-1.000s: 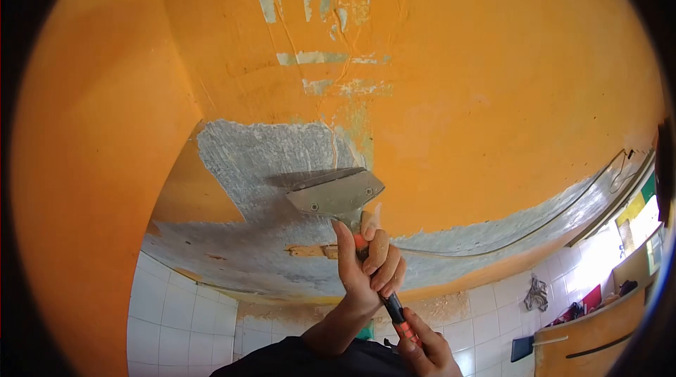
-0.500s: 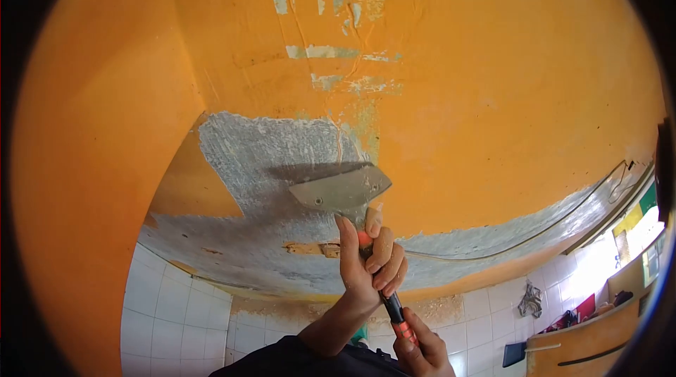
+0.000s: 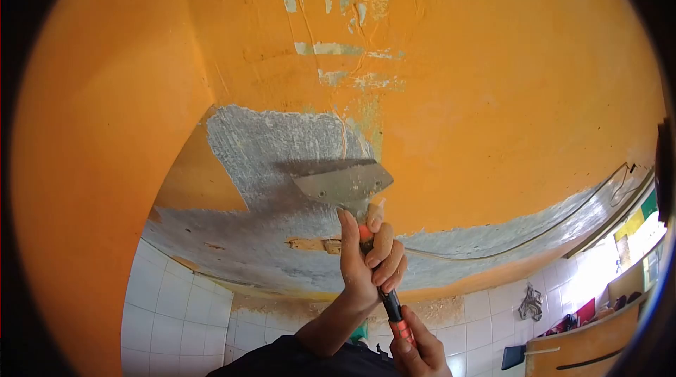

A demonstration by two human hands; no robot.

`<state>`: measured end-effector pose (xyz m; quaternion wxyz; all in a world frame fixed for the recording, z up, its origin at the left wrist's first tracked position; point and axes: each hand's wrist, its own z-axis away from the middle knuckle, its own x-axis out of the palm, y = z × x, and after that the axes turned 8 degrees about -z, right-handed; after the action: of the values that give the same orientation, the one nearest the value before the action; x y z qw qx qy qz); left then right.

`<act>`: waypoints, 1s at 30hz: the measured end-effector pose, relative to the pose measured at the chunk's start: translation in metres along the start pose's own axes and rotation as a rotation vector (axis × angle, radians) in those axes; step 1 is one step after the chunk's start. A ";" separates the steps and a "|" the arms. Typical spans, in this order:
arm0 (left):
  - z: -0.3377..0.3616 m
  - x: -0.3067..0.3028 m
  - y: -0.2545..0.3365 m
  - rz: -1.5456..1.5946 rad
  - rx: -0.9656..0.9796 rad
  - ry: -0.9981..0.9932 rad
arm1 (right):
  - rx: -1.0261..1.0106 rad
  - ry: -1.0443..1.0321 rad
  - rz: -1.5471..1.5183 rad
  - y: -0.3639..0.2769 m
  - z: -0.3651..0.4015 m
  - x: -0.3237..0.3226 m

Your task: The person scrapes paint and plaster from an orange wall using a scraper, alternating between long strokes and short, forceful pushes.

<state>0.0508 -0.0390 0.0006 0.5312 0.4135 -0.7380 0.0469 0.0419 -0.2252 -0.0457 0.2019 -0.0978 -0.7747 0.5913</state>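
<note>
A wide-bladed wall scraper (image 3: 343, 184) with a black and red handle is held in both of my hands. My left hand (image 3: 366, 261) wraps round the upper handle, with its thumb up near the blade's base. Lower down, my right hand (image 3: 420, 349) grips the red end of the handle. The broad grey blade is tilted against or just before the bared grey patch (image 3: 264, 148), its shadow falling beside it; whether the edge touches cannot be made out. Orange paint (image 3: 479, 144) borders this patch.
Loose paint strips (image 3: 331, 48) mark the surface above. A cable (image 3: 486, 257) runs along the grey band on the right. White tiles (image 3: 172, 306) line the lower wall. A wooden cabinet (image 3: 577, 345) with items on top stands at the lower right, near a bright window.
The view has shifted slightly, so the surface appears a little further right. The scraper and both hands keep nearly the same place and grip.
</note>
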 end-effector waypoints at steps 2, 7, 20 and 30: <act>-0.003 0.008 0.005 0.010 0.014 0.014 | 0.041 -0.006 0.011 -0.007 -0.004 -0.005; -0.001 0.007 0.006 0.004 -0.015 -0.012 | -0.050 0.019 0.103 -0.009 -0.007 0.007; 0.000 0.003 0.002 0.047 0.064 -0.061 | 0.008 -0.006 0.030 -0.015 -0.003 0.001; 0.001 0.003 0.001 -0.040 0.025 -0.007 | -0.056 0.037 0.095 -0.016 -0.004 0.001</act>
<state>0.0487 -0.0405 0.0030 0.5242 0.4350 -0.7308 0.0438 0.0440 -0.2255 -0.0298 0.1854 -0.1509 -0.7815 0.5763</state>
